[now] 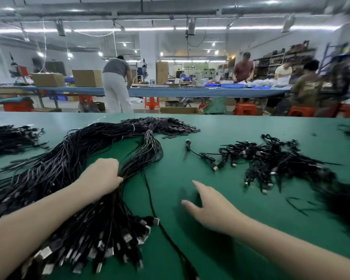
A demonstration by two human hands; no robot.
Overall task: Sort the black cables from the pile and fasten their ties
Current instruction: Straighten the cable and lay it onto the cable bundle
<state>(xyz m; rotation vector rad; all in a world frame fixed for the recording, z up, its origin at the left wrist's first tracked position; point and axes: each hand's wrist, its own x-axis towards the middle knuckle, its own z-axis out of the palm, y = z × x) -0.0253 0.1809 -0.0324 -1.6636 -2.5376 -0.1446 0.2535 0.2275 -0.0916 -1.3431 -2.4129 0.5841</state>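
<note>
Left of frame: big bundle of black cables (73,178) fanned across the green desk (220,138), plugs toward the lower edge. Left hand (104,177) curled into the strands mid-bundle, gripping a clump. One loose cable (150,199) trails down centre. Right hand (208,207) spread, empty, over bare desk. Finished-looking heap (271,160) at right. Risk: pulling drags neighbouring strands, tangling the fan.
</note>
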